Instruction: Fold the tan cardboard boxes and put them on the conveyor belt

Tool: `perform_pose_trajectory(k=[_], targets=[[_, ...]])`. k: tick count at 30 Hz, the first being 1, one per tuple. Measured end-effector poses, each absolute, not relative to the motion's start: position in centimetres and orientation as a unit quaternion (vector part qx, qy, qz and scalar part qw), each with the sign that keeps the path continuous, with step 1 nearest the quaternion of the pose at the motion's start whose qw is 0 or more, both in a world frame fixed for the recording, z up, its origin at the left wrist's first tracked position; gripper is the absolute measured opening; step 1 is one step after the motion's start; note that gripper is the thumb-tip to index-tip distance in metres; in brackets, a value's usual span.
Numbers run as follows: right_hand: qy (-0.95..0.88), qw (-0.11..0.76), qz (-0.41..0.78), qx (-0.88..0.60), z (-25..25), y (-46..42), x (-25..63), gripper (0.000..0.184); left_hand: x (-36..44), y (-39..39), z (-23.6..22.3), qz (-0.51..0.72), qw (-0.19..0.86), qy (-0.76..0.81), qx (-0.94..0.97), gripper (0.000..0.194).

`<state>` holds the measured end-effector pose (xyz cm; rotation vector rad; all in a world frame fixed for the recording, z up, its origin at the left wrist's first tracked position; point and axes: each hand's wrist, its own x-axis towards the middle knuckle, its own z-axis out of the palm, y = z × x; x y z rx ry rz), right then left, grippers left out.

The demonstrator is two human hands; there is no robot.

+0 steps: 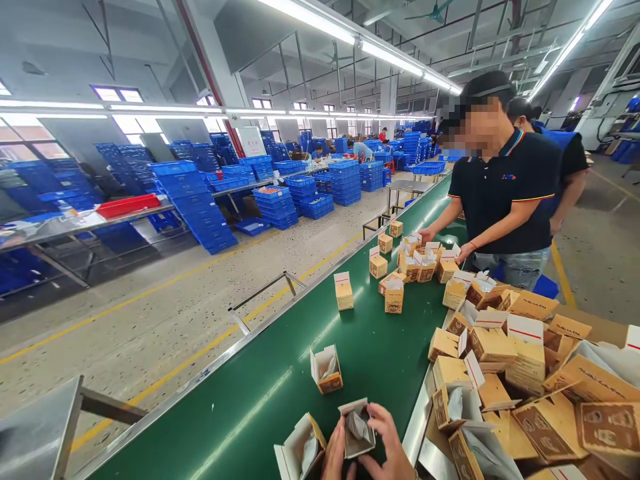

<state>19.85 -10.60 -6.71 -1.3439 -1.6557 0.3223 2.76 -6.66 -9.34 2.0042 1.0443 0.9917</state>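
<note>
At the bottom edge both my hands hold a small open cardboard box with a silvery bag inside. My right hand wraps its right side and my left hand grips it from the left, fingers closed. Another open box lies beside my left hand on the green conveyor belt. A third open box stands a little farther up the belt.
A heap of tan boxes fills the table on my right. Several more boxes stand farther along the belt. A co-worker in a black polo handles boxes there, with another person behind. Stacks of blue crates line the floor on the left.
</note>
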Motion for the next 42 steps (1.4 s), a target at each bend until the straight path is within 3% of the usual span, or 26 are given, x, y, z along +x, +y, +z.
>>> perform_pose_trajectory(k=[3, 7, 10, 14, 18, 21, 29, 35, 42], targets=[[-0.649, 0.497, 0.107, -0.567, -8.5, -10.8, 20.3, 0.054, 3.1, -5.5, -9.8, 0.365, 0.300, 0.377, 0.797, 0.048], [-0.678, 0.471, 0.101, -0.556, -7.8, -9.0, 22.5, 0.040, 4.7, -3.9, -7.4, 0.322, 0.286, 0.388, 0.815, 0.033], [-0.658, 0.466, 0.131, -0.577, -6.7, -7.1, 24.1, 0.029, 6.9, -2.9, -5.8, 0.357, 0.339, 0.404, 0.771, 0.026], [-0.538, 0.525, 0.165, -0.638, -7.0, -5.1, 23.8, 0.045, 9.8, -1.6, -5.1, 0.427, 0.430, 0.507, 0.613, 0.017], [-0.373, 0.584, 0.133, -0.709, -8.4, -3.9, 22.4, 0.036, 11.8, -0.5, -4.0, 0.375, 0.563, 0.557, 0.482, 0.029], [-0.293, 0.621, 0.174, -0.706, -8.7, -2.8, 22.8, 0.034, 12.8, -0.2, -2.9, 0.372, 0.614, 0.538, 0.441, 0.027], [-0.247, 0.558, 0.378, -0.696, -6.9, -0.7, 25.4, 0.040, 15.2, 1.3, -1.6, 0.372, 0.643, 0.551, 0.380, 0.030], [-0.229, 0.553, 0.389, -0.700, -6.2, -0.1, 26.3, 0.028, 16.8, 2.6, -1.5, 0.361, 0.658, 0.561, 0.349, 0.033], [-0.224, 0.570, 0.360, -0.704, -6.2, -0.7, 26.3, 0.049, 18.1, 3.9, -1.4, 0.314, 0.694, 0.562, 0.323, 0.045]])
